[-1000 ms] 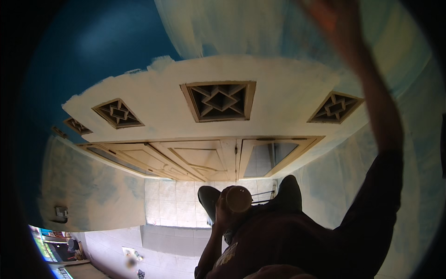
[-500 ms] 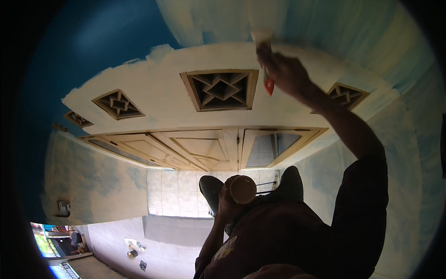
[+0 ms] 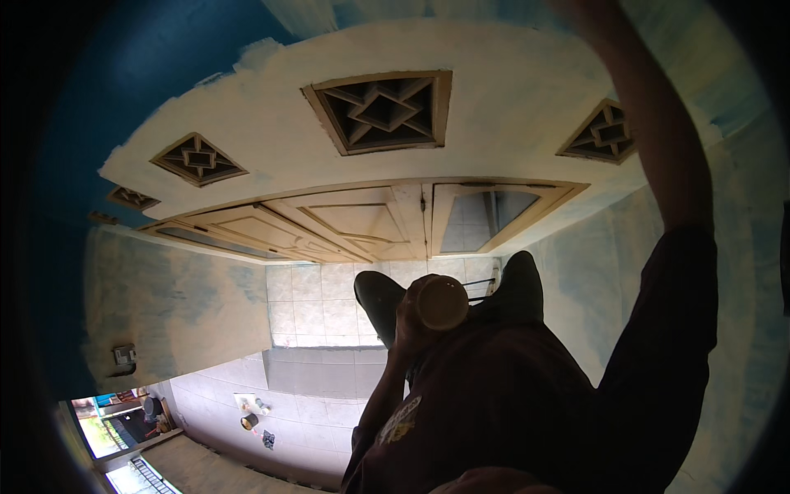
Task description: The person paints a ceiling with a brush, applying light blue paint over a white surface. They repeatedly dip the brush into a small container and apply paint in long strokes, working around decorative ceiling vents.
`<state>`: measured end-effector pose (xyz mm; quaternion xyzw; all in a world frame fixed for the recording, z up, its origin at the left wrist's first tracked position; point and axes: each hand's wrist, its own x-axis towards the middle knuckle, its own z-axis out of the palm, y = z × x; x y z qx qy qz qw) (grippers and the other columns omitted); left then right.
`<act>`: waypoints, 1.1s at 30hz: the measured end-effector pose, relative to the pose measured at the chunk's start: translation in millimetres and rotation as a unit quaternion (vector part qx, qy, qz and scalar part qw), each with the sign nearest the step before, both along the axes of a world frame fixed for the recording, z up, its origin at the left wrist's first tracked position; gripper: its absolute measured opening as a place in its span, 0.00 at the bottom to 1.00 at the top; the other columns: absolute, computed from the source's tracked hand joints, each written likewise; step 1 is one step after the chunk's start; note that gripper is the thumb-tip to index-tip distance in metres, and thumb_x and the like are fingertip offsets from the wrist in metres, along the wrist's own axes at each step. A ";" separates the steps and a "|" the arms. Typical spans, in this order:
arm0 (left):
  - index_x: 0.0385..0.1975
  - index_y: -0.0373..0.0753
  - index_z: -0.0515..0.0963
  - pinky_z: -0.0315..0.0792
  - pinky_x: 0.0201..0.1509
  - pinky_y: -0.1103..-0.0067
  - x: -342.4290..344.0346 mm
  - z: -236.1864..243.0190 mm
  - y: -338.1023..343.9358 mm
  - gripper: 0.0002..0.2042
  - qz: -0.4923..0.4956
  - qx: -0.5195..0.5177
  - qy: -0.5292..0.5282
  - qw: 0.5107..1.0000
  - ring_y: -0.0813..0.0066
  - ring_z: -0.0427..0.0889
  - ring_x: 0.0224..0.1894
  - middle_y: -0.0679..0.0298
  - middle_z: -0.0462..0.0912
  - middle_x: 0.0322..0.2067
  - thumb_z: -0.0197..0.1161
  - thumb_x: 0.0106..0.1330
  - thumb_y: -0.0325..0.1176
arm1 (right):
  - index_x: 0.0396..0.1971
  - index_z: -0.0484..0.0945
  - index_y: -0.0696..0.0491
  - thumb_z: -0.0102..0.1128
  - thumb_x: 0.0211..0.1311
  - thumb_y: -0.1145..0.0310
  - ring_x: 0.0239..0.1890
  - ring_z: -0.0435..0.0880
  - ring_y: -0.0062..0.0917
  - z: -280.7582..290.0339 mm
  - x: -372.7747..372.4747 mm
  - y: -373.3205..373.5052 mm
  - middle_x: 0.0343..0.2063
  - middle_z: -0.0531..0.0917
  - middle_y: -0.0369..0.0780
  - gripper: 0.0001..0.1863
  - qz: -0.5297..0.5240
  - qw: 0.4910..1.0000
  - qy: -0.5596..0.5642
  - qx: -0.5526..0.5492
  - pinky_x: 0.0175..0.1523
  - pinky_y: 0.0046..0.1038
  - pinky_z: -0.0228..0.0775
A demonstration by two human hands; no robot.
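Observation:
My left hand is wrapped round a round cup with pale cream contents, held upright in front of my body. My right arm stretches up to the top edge of the view, against the wall. Only the wrist end of my right hand shows there; its fingers and anything in them are cut off. The wall nearby carries cream paint, streaked over blue. Deep blue paint covers its far left part, with a ragged edge where the cream starts.
Lattice vents sit in the wall above a cream wooden door and a glazed window panel. My feet are high above the tiled floor, by a dark metal bar. A small bucket stands on the lower floor.
My right hand, which held a paintbrush against the wall, has moved up and right, mostly out of view. The view has tilted, so the wall and vents sit higher. My left hand keeps the cup.

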<state>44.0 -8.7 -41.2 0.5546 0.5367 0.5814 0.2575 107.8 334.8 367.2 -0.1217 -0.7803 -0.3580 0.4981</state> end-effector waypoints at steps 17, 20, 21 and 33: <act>0.53 0.34 0.75 0.78 0.53 0.68 -15.9 35.5 -8.9 0.32 0.042 -0.009 0.079 0.996 0.56 0.82 0.53 0.52 0.78 0.52 0.81 0.46 0.33 | 0.52 0.78 0.52 0.63 0.62 0.73 0.42 0.88 0.33 -77.3 -16.0 -23.5 0.49 0.85 0.44 0.18 0.095 0.989 -0.017 -0.114 0.43 0.28 0.84; 0.52 0.35 0.75 0.79 0.52 0.68 -14.2 24.0 -5.5 0.32 0.045 0.024 0.080 0.996 0.57 0.82 0.51 0.52 0.79 0.52 0.81 0.45 0.33 | 0.48 0.79 0.60 0.65 0.60 0.74 0.40 0.89 0.32 -49.2 -47.6 -35.2 0.47 0.85 0.47 0.16 0.109 0.991 0.016 -0.071 0.42 0.27 0.85; 0.52 0.35 0.75 0.79 0.51 0.68 -10.8 22.8 -6.9 0.32 0.051 0.021 0.058 0.997 0.57 0.83 0.51 0.52 0.79 0.51 0.81 0.45 0.33 | 0.49 0.79 0.60 0.65 0.60 0.74 0.41 0.89 0.32 -56.5 -51.3 -32.1 0.47 0.85 0.47 0.16 0.087 0.994 0.021 -0.070 0.43 0.28 0.85; 0.53 0.35 0.74 0.78 0.53 0.66 -27.2 25.4 -28.3 0.34 0.054 -0.008 0.070 0.996 0.54 0.81 0.53 0.53 0.79 0.51 0.82 0.45 0.35 | 0.55 0.74 0.46 0.65 0.55 0.74 0.34 0.88 0.33 -203.7 -26.3 -57.1 0.34 0.86 0.40 0.25 0.115 0.938 -0.025 -0.326 0.35 0.31 0.82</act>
